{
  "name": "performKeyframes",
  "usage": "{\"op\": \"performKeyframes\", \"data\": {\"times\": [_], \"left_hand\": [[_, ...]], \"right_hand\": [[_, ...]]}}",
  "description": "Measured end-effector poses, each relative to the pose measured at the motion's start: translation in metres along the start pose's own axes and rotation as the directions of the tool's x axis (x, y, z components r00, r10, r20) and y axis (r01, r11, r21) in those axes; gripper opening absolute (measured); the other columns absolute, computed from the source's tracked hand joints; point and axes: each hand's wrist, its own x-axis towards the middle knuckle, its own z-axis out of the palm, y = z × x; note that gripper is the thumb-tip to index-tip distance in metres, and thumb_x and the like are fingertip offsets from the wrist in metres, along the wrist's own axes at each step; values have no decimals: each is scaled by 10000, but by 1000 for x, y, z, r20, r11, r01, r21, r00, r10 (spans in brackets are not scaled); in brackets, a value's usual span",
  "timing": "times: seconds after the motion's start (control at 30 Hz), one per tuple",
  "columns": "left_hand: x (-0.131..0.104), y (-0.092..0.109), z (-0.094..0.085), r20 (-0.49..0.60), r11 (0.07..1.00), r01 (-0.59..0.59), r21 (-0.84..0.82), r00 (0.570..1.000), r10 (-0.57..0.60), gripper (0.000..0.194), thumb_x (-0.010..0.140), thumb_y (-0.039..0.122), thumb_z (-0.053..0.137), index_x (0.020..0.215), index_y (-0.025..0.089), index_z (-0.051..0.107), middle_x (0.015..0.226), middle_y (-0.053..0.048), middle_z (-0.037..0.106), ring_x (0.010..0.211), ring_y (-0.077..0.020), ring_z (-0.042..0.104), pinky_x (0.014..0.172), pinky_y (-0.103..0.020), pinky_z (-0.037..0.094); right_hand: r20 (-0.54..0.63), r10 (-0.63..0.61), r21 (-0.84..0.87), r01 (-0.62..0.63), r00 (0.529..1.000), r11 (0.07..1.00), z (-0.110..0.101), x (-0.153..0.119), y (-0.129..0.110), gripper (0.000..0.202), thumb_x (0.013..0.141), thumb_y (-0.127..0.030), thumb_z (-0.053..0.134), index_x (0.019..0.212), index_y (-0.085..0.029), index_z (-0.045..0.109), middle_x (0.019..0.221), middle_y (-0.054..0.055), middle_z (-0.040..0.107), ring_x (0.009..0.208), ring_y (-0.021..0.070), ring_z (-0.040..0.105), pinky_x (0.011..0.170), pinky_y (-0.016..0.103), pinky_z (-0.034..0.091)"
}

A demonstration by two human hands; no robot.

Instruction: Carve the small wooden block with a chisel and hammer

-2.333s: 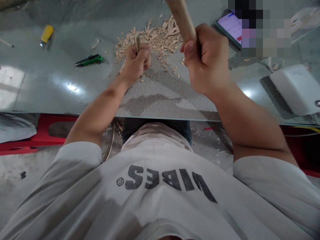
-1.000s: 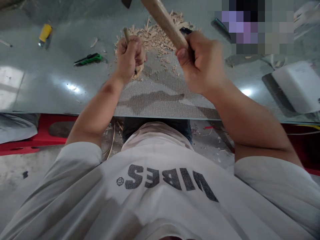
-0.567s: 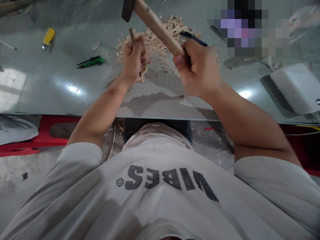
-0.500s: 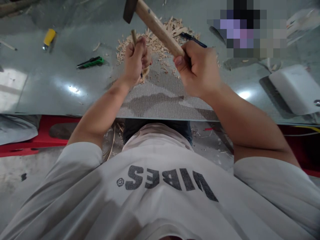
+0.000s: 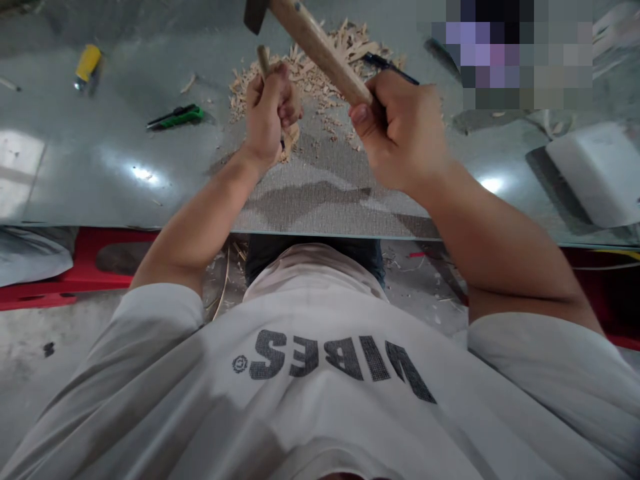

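My right hand (image 5: 403, 130) is closed round the wooden handle of a hammer (image 5: 320, 50), whose dark metal head is raised at the top of the view. Wrapped in a fist, my left hand (image 5: 273, 113) holds a chisel (image 5: 263, 60) upright. Its wooden butt sticks out above the thumb, a little below the hammer head and apart from it. Most of the blade is hidden by the fingers. Below that fist a pale piece of wood (image 5: 291, 141) shows in part, on a grey textured mat (image 5: 310, 207).
Wood shavings (image 5: 345, 43) are heaped beyond my hands, with a dark pen-like tool (image 5: 387, 67) among them. Left lie a green utility knife (image 5: 177, 117) and a yellow-handled tool (image 5: 89, 63). A white box (image 5: 597, 173) stands right on the glossy table (image 5: 100, 153).
The view has shifted slightly, with the tabletop things a little higher in it. Both hands keep their grip, and the hammer stays raised.
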Motion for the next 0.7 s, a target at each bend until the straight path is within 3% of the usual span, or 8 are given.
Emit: {"op": "performKeyframes", "data": {"times": [0.13, 0.3, 0.47, 0.6, 0.7], "left_hand": [[2, -4, -6, 29, 998, -39, -54, 999, 40, 643, 1334, 188, 312, 700, 254, 393, 584, 82, 262, 499, -128, 242, 653, -304, 449], [-3, 6, 0, 79, 999, -7, -35, 997, 9, 660, 1336, 186, 254, 700, 249, 417, 625, 71, 266, 534, -136, 268, 720, -294, 485], [-3, 3, 3, -9, 999, -6, -35, 1000, 6, 677, 1345, 314, 360, 668, 277, 365, 611, 76, 214, 534, -160, 171, 685, -292, 487], [0, -7, 3, -24, 996, -70, -48, 997, 69, 630, 1288, 221, 521, 673, 303, 410, 619, 65, 244, 526, -176, 220, 666, -309, 495], [1, -10, 6, -84, 995, -102, -23, 991, 99, 640, 1295, 204, 492, 674, 298, 368, 617, 75, 187, 487, -163, 200, 614, -302, 449]], "right_hand": [[7, -4, -9, 5, 1000, 1000, 0, 0, 1, 292, 1128, -485, 439, 978, -238, 480, 790, 37, 493, 709, 188, 416, 762, 328, 349], [1, -9, -10, 9, 1000, 1000, 1, 1, 3, 327, 1133, -519, 426, 979, -236, 480, 813, 46, 516, 727, 189, 441, 756, 329, 332], [2, -2, -17, 2, 1000, 1000, 1, 1, 3, 328, 1129, -524, 439, 982, -236, 496, 807, 48, 518, 729, 194, 452, 760, 331, 328], [1, 6, -9, -6, 1000, 1000, 1, 1, 2, 338, 1126, -535, 429, 982, -235, 488, 801, 44, 510, 720, 189, 434, 758, 330, 322], [-6, 8, -9, -8, 1000, 1000, 0, 2, 2, 316, 1116, -521, 424, 979, -239, 469, 803, 43, 504, 717, 190, 432, 747, 330, 310]]}}
